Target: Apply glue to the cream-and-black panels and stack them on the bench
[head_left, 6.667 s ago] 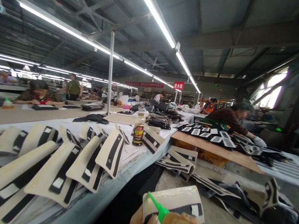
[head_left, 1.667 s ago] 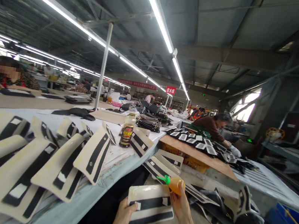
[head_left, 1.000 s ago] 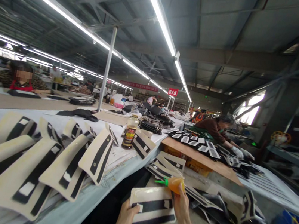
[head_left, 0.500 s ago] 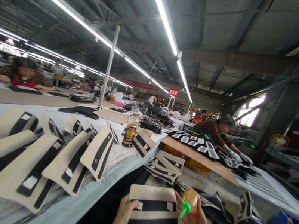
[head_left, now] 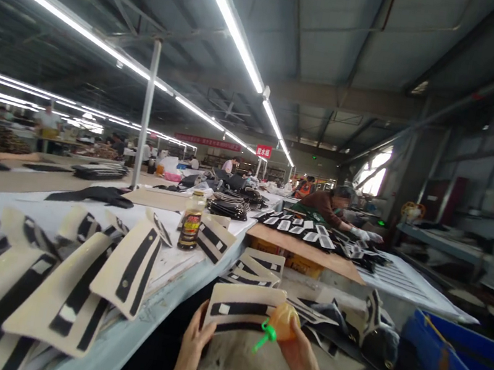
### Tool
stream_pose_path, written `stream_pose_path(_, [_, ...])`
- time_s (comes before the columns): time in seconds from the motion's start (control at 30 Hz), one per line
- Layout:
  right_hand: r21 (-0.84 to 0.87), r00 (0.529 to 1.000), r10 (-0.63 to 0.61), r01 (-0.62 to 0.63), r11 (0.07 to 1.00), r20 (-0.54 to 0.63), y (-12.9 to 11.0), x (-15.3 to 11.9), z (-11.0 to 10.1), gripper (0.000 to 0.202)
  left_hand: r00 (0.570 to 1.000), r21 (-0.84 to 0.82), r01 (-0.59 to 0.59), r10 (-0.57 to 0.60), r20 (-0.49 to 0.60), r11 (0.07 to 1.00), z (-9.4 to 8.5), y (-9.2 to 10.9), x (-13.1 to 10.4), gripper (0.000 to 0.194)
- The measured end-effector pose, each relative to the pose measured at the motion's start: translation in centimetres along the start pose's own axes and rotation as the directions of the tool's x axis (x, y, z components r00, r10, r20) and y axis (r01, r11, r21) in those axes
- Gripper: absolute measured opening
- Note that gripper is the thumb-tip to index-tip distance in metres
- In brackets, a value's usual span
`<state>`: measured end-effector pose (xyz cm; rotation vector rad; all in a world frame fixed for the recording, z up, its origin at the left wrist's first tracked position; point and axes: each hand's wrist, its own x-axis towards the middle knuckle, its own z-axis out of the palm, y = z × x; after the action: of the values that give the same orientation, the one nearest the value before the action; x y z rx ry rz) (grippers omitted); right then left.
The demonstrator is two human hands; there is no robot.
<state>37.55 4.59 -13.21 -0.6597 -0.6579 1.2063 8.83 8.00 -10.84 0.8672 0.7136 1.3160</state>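
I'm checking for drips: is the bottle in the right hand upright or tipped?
Tipped: the bottle in the right hand has its green nozzle pointing downward. Whether it drips, I cannot tell.

One glass jar (head_left: pixel 190 226); in front of it, two bare hands (head_left: pixel 192 345), one held panel (head_left: pixel 242 312) and one squeeze bottle (head_left: pixel 284 322); to its right, one blue bin (head_left: pixel 443 366)

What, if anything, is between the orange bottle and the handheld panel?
Nothing visible. The right hand holds the orange bottle at the panel's right end; the left hand grips its left end. Can't tell if bottle and panel touch.
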Motion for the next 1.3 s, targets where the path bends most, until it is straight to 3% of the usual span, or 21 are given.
stream_pose_path(0.17, [0.023, 0.987, -0.039, 0.043, 0.999, -0.155, 1.0, 1.3, 1.3, 0.037, 0.988, 0.019, 0.139, -0.138, -0.068, 0.99, -1.3, -1.8, 1.5, 0.059])
stream_pose_path(0.33, [0.057, 0.94, -0.067, 0.092, 0.994, -0.336, 1.2, -0.7, 0.4, 0.035, 0.975, 0.058, 0.213, -0.208, -0.075, 0.975, -1.4, -2.5, 1.7, 0.047])
stream_pose_path(0.53, [0.09, 0.888, -0.102, 0.159, 0.983, -0.449, -3.2, -3.9, -1.6, 0.039, 0.96, 0.124, 0.28, -0.277, -0.042, 0.952, -1.0, -2.0, 0.1, 0.035])
stream_pose_path(0.77, [0.05, 0.827, -0.035, 0.076, 0.996, -0.561, -7.8, -0.6, -1.6, 0.034, 0.957, 0.218, 0.286, -0.288, -0.022, 0.933, -1.0, -3.5, 0.1, 0.026])
stream_pose_path(0.9, [0.055, 0.806, -0.08, 0.138, 0.989, -0.586, -8.8, -0.2, -1.1, 0.03, 0.958, 0.234, 0.263, -0.282, 0.05, 0.936, -1.1, -4.1, 0.3, 0.024])
stream_pose_path(1.0, [0.076, 0.816, -0.139, 0.218, 0.973, -0.562, -9.8, -1.9, -0.6, 0.028, 0.954, 0.221, 0.259, -0.285, 0.095, 0.94, -1.0, -3.9, 0.1, 0.034])
stream_pose_path(1.17, [0.114, 0.84, -0.213, 0.307, 0.945, -0.499, -12.2, -6.6, 0.5, 0.03, 0.933, 0.144, 0.313, -0.332, 0.136, 0.939, -0.1, -2.6, -0.8, 0.088])
stream_pose_path(1.3, [0.172, 0.866, -0.136, 0.246, 0.954, -0.481, -13.4, -10.4, 1.4, 0.036, 0.901, 0.043, 0.39, -0.391, 0.187, 0.92, 2.1, -1.0, -2.3, 0.114])
